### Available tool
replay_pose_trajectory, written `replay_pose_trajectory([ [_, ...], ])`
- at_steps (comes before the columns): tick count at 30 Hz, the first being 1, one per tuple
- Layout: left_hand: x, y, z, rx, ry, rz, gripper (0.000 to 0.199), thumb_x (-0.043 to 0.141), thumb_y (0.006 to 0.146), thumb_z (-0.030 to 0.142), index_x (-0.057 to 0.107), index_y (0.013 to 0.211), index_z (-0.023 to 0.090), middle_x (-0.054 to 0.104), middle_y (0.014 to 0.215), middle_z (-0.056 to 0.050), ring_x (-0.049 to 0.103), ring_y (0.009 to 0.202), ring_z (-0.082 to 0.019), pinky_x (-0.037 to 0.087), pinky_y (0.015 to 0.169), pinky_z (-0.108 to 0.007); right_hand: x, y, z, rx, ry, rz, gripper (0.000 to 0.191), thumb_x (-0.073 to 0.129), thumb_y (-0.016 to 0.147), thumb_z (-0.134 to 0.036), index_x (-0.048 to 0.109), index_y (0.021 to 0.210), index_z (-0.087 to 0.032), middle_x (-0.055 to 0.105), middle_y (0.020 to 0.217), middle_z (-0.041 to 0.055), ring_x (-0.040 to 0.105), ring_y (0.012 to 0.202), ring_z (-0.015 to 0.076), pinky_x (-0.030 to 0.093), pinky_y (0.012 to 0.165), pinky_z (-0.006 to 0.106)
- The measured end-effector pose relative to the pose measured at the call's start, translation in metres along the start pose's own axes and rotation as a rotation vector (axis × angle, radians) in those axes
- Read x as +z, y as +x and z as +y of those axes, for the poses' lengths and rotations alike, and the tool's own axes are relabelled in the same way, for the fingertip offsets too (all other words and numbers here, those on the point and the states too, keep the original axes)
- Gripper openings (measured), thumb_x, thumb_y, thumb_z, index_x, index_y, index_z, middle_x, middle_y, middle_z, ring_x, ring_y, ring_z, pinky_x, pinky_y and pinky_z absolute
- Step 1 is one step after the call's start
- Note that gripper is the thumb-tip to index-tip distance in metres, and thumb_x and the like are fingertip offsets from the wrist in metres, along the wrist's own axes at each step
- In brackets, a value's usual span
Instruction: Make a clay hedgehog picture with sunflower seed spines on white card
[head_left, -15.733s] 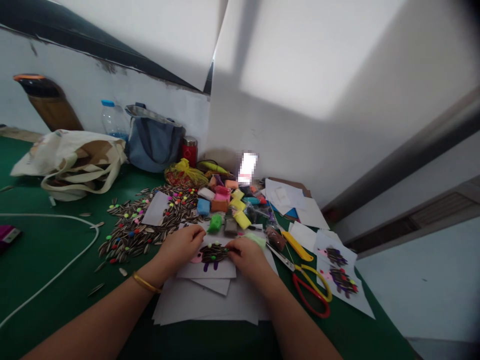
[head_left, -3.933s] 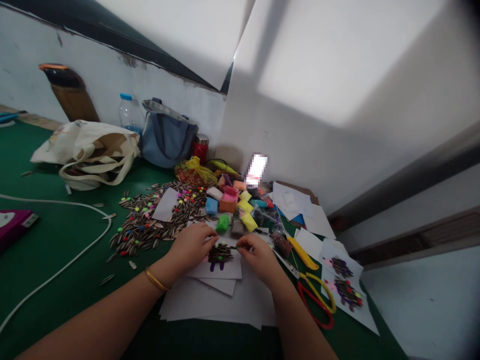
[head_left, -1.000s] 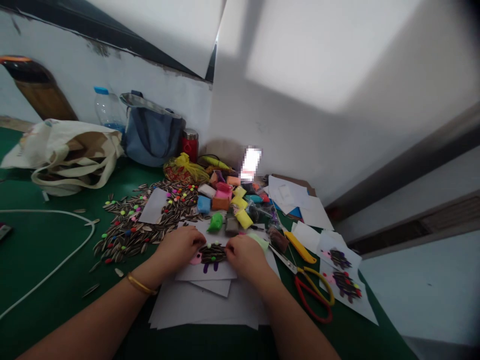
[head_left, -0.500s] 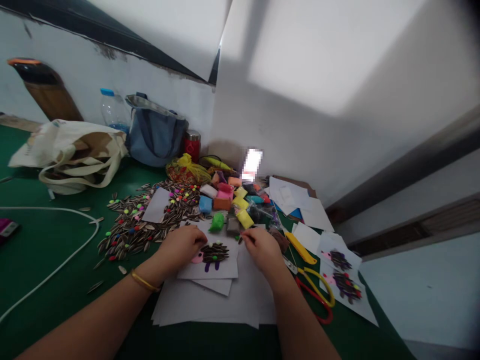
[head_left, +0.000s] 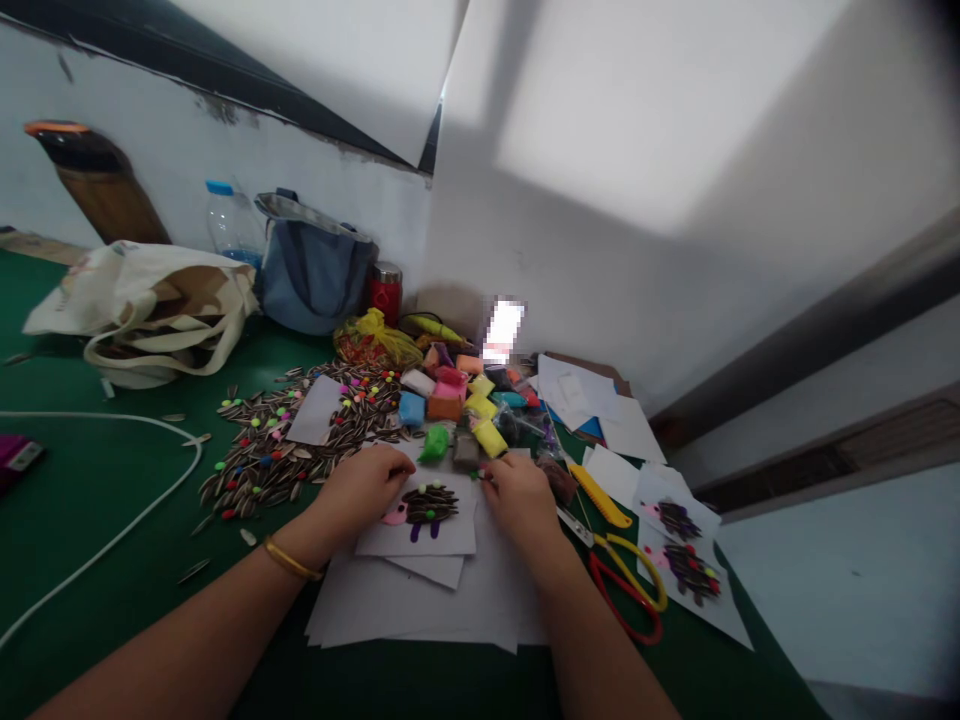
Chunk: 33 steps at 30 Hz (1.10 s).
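Observation:
A white card [head_left: 457, 540] bears a hedgehog picture [head_left: 431, 503] with a pink face, purple legs, a back of striped sunflower seeds and a few pale and green balls. At its upper left, my left hand [head_left: 369, 487] has its fingers drawn together; whatever is in them, if anything, is hidden. Off the card's right edge, my right hand [head_left: 519, 497] pinches with thumb and forefinger by a tiny green bit [head_left: 474, 475]; what lies in the pinch is too small to name. Beneath the card are white sheets [head_left: 420, 610].
Sunflower seeds [head_left: 262, 470] mixed with coloured balls are heaped at left. Clay packets [head_left: 445, 407] lie behind the card. To the right are a yellow cutter [head_left: 600, 495], scissors [head_left: 634, 575] and finished-looking hedgehog cards [head_left: 690, 570]. Bags [head_left: 315, 275] stand along the wall.
My right hand's fingertips have turned slightly, and the small dark piece seen at them before is now mostly hidden. My left hand has barely moved. The view has shifted a little.

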<state>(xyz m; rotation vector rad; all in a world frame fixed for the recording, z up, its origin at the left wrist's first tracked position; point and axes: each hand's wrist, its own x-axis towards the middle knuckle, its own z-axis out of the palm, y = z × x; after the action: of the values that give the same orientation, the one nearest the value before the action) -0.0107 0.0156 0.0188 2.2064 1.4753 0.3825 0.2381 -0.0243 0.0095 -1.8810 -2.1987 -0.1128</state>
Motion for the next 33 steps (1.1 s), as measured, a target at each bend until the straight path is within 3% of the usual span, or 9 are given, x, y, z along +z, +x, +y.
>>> replay_pose_trajectory([
  [4, 0.001, 0.002, -0.002, 0.017, -0.024, 0.068, 0.027, 0.050, 0.087, 0.026, 0.075, 0.097, 0.023, 0.073, 0.103, -0.005, 0.065, 0.097, -0.023, 0.048, 0.084, -0.033, -0.002, 0.000, 0.003, 0.078, 0.284, 0.064, 0.016, 0.057, 0.084, -0.014, 0.068, 0.096, -0.018, 0.067, 0.087, 0.0067, 0.061, 0.085, 0.0209, 0.044, 0.077, 0.030],
  [7, 0.001, 0.001, 0.000, 0.071, -0.084, 0.153, 0.024, 0.052, 0.088, 0.027, 0.074, 0.095, 0.022, 0.072, 0.099, -0.005, 0.064, 0.096, -0.022, 0.048, 0.084, -0.033, -0.003, -0.002, -0.002, 0.058, 0.577, 0.092, 0.026, 0.055, 0.086, -0.018, 0.065, 0.110, -0.020, 0.069, 0.096, 0.0062, 0.063, 0.088, 0.0201, 0.047, 0.080, 0.031],
  [11, 0.003, -0.007, 0.010, 0.257, -0.220, 0.219, 0.020, 0.061, 0.087, 0.035, 0.072, 0.097, 0.022, 0.069, 0.099, -0.005, 0.063, 0.096, -0.020, 0.047, 0.086, -0.031, -0.006, -0.008, -0.021, 0.129, 0.952, 0.038, 0.012, 0.058, 0.086, -0.026, 0.065, 0.094, -0.021, 0.068, 0.082, 0.0012, 0.063, 0.075, 0.0169, 0.048, 0.068, 0.026],
  [13, 0.007, -0.012, 0.018, 0.373, -0.234, 0.195, 0.019, 0.065, 0.086, 0.036, 0.071, 0.098, 0.022, 0.069, 0.099, -0.004, 0.062, 0.095, -0.020, 0.046, 0.085, -0.031, -0.010, -0.010, -0.030, 0.105, 0.999, 0.029, 0.008, 0.061, 0.084, -0.027, 0.065, 0.088, -0.021, 0.066, 0.078, -0.0003, 0.060, 0.070, 0.0153, 0.046, 0.065, 0.025],
  [17, 0.012, -0.017, 0.027, 0.467, -0.169, 0.168, 0.014, 0.060, 0.090, 0.031, 0.071, 0.092, 0.022, 0.069, 0.092, -0.004, 0.061, 0.089, -0.019, 0.045, 0.080, -0.030, -0.022, -0.009, -0.026, 0.017, 0.774, -0.021, 0.006, 0.063, 0.083, -0.025, 0.066, 0.085, -0.020, 0.065, 0.082, 0.0007, 0.057, 0.075, 0.0147, 0.042, 0.067, 0.024],
  [22, 0.006, -0.015, 0.023, 0.345, -0.212, 0.244, 0.019, 0.054, 0.093, 0.031, 0.069, 0.087, 0.021, 0.068, 0.088, -0.003, 0.061, 0.088, -0.018, 0.044, 0.080, -0.029, -0.028, -0.006, 0.001, 0.082, 0.200, -0.220, 0.012, 0.059, 0.084, -0.020, 0.068, 0.076, -0.020, 0.067, 0.082, 0.0041, 0.060, 0.082, 0.0179, 0.038, 0.068, 0.026],
  [27, 0.003, -0.010, 0.018, 0.228, -0.237, 0.297, 0.023, 0.051, 0.093, 0.033, 0.065, 0.079, 0.020, 0.067, 0.083, -0.002, 0.061, 0.084, -0.018, 0.044, 0.078, -0.029, -0.014, -0.001, -0.005, 0.056, -0.007, -0.113, 0.016, 0.063, 0.088, -0.032, 0.072, 0.095, -0.022, 0.068, 0.092, 0.0069, 0.060, 0.092, 0.0216, 0.039, 0.076, 0.030],
  [30, 0.004, -0.009, 0.017, 0.195, -0.236, 0.291, 0.025, 0.050, 0.093, 0.034, 0.065, 0.079, 0.020, 0.067, 0.083, -0.002, 0.061, 0.083, -0.018, 0.044, 0.078, -0.029, -0.003, 0.005, -0.014, 0.054, -0.039, -0.046, 0.021, 0.065, 0.088, -0.040, 0.072, 0.091, -0.020, 0.068, 0.090, 0.0091, 0.060, 0.090, 0.0239, 0.040, 0.076, 0.033],
  [33, 0.003, -0.010, 0.017, 0.181, -0.230, 0.285, 0.026, 0.049, 0.093, 0.035, 0.065, 0.078, 0.020, 0.067, 0.083, -0.003, 0.061, 0.084, -0.019, 0.045, 0.078, -0.030, 0.001, 0.008, -0.013, 0.048, -0.043, -0.023, 0.015, 0.068, 0.085, -0.034, 0.071, 0.086, -0.019, 0.068, 0.088, 0.0092, 0.060, 0.088, 0.0249, 0.040, 0.075, 0.034],
])
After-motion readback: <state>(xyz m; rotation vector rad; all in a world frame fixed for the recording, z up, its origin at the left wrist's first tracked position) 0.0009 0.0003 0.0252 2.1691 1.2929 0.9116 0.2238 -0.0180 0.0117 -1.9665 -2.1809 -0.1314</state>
